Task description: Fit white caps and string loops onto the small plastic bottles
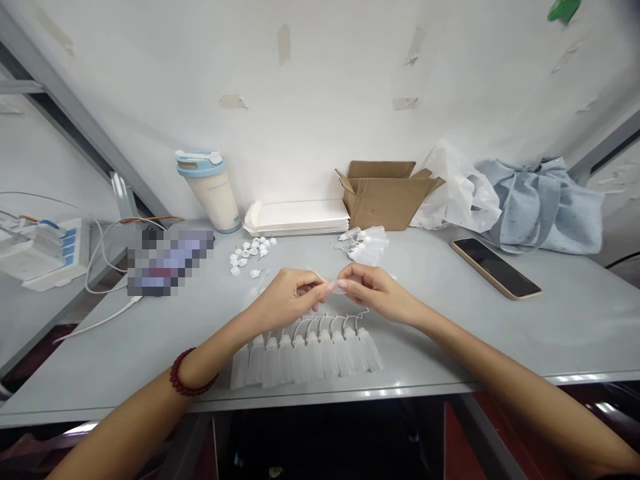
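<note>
My left hand (299,292) and my right hand (374,292) meet above the middle of the table, thumbs and fingers closed in a pinch. Between their fingertips shows a small translucent plastic piece (335,284), mostly hidden, so its exact kind is unclear. Just below the hands lies a row of several translucent squeeze bottles (313,357), side by side, with thin strap-like tails at their tops. Loose white caps (250,250) are scattered behind my left hand. A pile of more small translucent bottles (369,247) lies behind my right hand.
Along the wall stand a tumbler (213,193), a stack of white trays (300,217), an open cardboard box (383,197), a plastic bag (460,193) and a blue cloth bag (545,207). A phone (495,267) lies right; a blurred-out device (170,263) with a cable lies left.
</note>
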